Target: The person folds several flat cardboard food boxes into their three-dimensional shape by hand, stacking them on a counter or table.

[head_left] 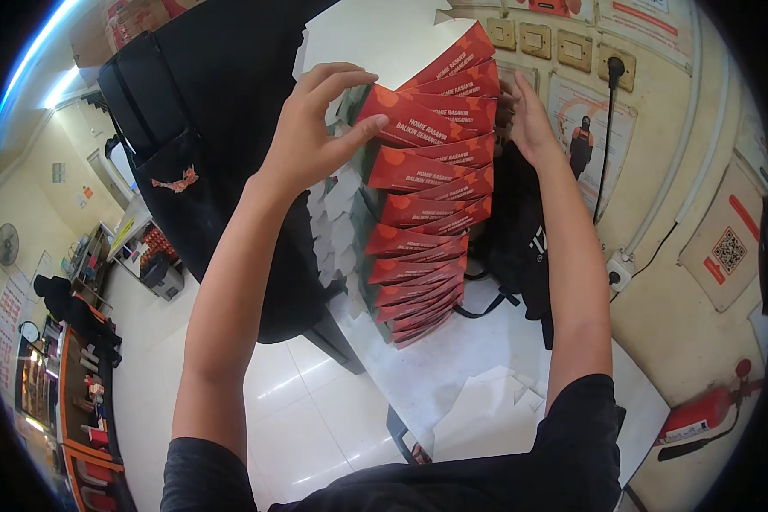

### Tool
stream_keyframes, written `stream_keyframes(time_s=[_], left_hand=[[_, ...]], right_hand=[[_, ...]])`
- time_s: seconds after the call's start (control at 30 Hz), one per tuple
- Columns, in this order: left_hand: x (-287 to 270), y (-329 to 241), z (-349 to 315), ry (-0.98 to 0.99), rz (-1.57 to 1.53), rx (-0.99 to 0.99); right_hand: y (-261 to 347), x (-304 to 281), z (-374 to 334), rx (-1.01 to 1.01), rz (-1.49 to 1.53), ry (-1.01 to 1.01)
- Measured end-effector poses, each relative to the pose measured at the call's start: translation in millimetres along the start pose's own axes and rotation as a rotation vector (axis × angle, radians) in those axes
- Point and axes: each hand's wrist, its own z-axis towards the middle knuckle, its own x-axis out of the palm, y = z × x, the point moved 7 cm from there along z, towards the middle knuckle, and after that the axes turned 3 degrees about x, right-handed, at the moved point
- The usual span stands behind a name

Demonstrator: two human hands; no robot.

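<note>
A tall stack of red printed cardboard food boxes (427, 213), nested into one another, rises from the white table, with pale flaps jutting from its left side. Near the top, my left hand (320, 128) has its thumb on the front of an upper red box (418, 119) and its fingers curved over the box's left edge. At the stack's upper right side is my right hand (531, 124), fingers stretched upward. Some of its fingers are partly hidden, and whether it presses on the boxes is hard to tell. A white open flap (375, 43) spreads out behind the uppermost box.
Beside the stack on the left stands a large black bag (239, 171). A black backpack (516, 230) lies right of it on the white table (478, 358), with white paper sheets (486, 414) nearer me. Switches and a plugged cable (610, 128) are on the right wall; a red fire extinguisher (695, 414) is below.
</note>
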Motion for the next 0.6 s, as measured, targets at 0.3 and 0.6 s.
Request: stream_keyframes(time_s=[0.3,0.6], left_hand=[[-19,-19,-16,-0.08,-0.023,-0.037],[102,-103,-375,0.12,-0.518,-0.842]], right_hand=[[12,-37,-15,-0.022,-0.093,-0.115],[-160,-79,-418,0.26,-0.873,-0.627]])
